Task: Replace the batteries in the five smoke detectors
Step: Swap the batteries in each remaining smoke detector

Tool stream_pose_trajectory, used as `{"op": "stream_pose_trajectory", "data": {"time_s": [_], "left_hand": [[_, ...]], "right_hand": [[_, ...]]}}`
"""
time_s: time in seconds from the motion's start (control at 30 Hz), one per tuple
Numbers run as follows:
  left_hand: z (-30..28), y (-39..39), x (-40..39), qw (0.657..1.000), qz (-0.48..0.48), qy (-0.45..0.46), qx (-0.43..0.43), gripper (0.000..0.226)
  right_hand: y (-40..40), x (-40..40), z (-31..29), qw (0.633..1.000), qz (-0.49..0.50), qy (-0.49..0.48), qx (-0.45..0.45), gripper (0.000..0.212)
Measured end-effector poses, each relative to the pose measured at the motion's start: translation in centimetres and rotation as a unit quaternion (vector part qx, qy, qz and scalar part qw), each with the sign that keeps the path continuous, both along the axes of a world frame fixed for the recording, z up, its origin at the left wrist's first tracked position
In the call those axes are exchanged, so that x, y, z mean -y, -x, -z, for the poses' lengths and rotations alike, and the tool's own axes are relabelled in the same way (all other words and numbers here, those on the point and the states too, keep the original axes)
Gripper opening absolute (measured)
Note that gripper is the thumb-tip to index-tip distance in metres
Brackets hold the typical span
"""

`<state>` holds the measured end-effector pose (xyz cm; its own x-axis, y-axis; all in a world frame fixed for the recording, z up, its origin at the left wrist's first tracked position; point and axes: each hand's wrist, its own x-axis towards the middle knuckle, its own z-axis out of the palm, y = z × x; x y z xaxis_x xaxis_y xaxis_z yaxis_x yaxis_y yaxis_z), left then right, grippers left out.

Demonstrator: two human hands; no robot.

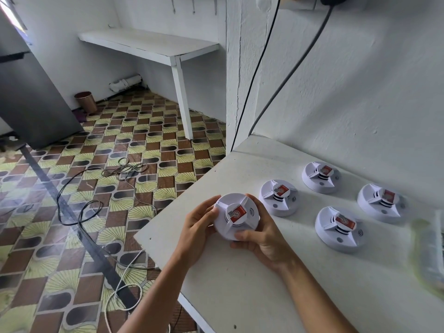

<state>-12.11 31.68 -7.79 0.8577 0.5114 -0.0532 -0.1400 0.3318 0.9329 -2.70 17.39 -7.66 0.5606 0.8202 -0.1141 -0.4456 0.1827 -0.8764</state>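
Note:
I hold a round white smoke detector (236, 216) with a red sticker on top, lifted just above the white table (240, 272) near its left edge. My left hand (198, 227) grips its left side. My right hand (260, 239) grips its right and near side, thumb on the rim. Several more white detectors with red stickers sit on the table to the right: one (280, 198) close by, one (320, 177) further back, one (340, 229) nearer me, and one (382, 203) at the far right.
A blurred yellow-green packet (430, 251) lies at the table's right edge. Two black cables (271, 75) run down the white wall behind the table. Cables (96, 188) trail over the patterned floor to the left. A white bench (156, 46) stands further back.

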Motion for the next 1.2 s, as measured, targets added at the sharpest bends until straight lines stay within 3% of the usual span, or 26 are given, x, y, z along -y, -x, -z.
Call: {"op": "stream_pose_trajectory", "data": {"time_s": [1.2], "left_hand": [[-0.19,0.07,0.1,1.0,0.001,0.007,0.008,0.038]], "right_hand": [[-0.01,-0.04,-0.21,1.0,-0.011,-0.015,-0.005,0.071]]}}
